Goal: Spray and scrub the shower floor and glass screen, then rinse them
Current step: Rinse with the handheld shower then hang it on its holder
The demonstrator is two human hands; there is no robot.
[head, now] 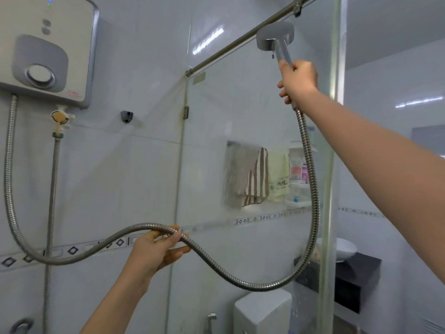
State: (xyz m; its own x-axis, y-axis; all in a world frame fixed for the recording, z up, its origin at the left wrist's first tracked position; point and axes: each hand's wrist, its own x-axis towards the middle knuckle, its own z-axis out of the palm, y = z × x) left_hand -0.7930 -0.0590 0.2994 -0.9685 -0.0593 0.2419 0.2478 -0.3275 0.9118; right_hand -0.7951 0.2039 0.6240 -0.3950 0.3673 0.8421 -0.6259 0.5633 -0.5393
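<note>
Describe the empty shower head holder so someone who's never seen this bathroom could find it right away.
Start at the white water heater high on the tiled wall. Look just below and to the right of its lower corner, before the glass screen. The holder is a small dark grey bracket fixed to the tile, standing alone and empty, unlike the yellow-capped valve under the heater.
</note>
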